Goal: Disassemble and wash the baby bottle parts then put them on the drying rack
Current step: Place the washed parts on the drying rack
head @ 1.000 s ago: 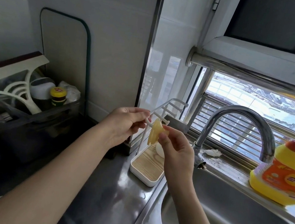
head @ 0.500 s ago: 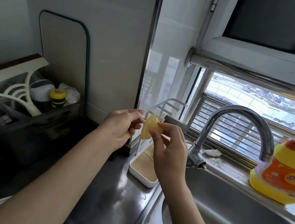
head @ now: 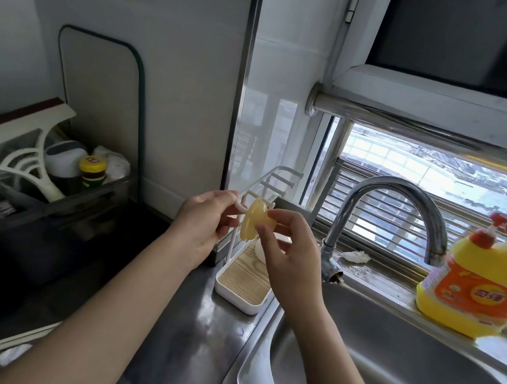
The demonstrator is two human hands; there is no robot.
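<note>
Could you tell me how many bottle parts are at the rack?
2: yellow nipple, pinched by right hand at the rack; white piece on its tray; others may be hidden.

Steel surface (head: 186,338) beside the sink (head: 250,354).
Drying rack (head: 230,297) stands just left of the sink; a dark crate (head: 47,215) sits further left.

Translucent yellow nipple (head: 253,221) was held upright at the front peg of the drying rack (head: 241,283), pinched by right hand (head: 291,262). Rack was white wire w/ wood-look tray base; left hand (head: 205,221) gripped its front peg. White part (head: 260,247) lay on the tray, mostly hidden.
</note>
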